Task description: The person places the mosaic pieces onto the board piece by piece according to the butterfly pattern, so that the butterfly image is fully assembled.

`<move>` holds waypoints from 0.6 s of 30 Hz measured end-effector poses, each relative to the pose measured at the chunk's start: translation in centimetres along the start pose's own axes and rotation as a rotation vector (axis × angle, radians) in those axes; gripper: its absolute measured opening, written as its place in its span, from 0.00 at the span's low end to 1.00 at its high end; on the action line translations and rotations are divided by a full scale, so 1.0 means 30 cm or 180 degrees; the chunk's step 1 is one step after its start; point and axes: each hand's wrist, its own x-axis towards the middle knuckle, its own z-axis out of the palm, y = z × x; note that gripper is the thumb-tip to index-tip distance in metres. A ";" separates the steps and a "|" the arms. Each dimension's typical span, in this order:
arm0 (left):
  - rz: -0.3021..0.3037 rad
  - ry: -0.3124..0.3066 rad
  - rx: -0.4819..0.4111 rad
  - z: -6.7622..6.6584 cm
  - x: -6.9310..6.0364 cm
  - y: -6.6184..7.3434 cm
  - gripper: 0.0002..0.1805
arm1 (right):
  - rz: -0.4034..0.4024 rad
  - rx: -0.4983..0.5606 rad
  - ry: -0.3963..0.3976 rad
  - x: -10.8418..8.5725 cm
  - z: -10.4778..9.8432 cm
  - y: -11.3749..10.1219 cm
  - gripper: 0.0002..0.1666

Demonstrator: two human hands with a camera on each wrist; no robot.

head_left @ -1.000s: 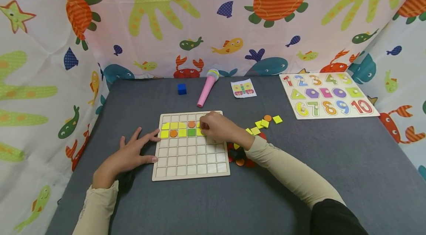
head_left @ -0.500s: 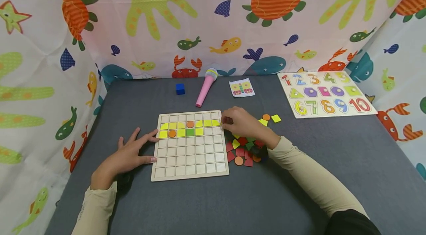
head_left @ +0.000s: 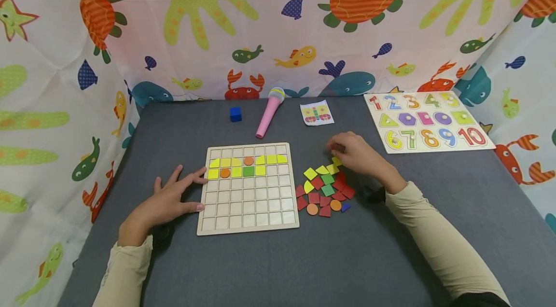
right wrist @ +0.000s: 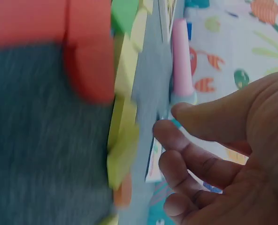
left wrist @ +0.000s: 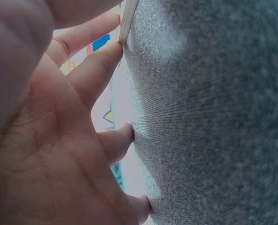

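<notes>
A wooden grid board (head_left: pixel 249 220) lies on the table, its upper two rows partly filled with yellow pieces, two orange discs and a green square (head_left: pixel 248 171). Spread fingers of my left hand (head_left: pixel 162 208) touch the board's left edge; in the left wrist view, the hand (left wrist: pixel 59 140) has fingertips against the board and on the cloth. Over the far right end of the loose pieces is my right hand (head_left: pixel 360 155), partly hiding yellow ones. The right wrist view shows that hand (right wrist: pixel 219 159) loosely bent, thumb and fingertips apart, holding nothing, beside yellow pieces (right wrist: pixel 122 159).
Right of the board lie loose red (head_left: pixel 349 192), green, yellow, orange and blue pieces. Behind stand a blue cube (head_left: pixel 235 114), a pink microphone (head_left: pixel 268 116) and a card with a coloured pattern (head_left: pixel 316 113). A number puzzle board (head_left: pixel 418 129) lies at the right rear.
My right hand has moved right from the board to the loose pieces. Yellow pieces in the top row's last cells, under the hand earlier, are uncovered. My left hand stays at the edge.
</notes>
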 end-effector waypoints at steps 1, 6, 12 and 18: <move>0.0007 -0.0003 -0.0009 -0.001 -0.001 0.003 0.50 | -0.0016 0.0002 0.0016 -0.008 -0.009 0.010 0.10; -0.0007 -0.0022 -0.0003 -0.005 -0.001 0.007 0.52 | -0.0018 -0.0057 -0.0002 -0.043 -0.042 0.050 0.14; -0.0024 -0.0018 0.0018 -0.006 0.001 0.009 0.52 | 0.0183 -0.0087 -0.0121 -0.068 -0.064 0.066 0.14; -0.0043 -0.0008 0.0012 0.001 0.002 0.010 0.50 | 0.0155 -0.0302 -0.0102 -0.071 -0.064 0.085 0.10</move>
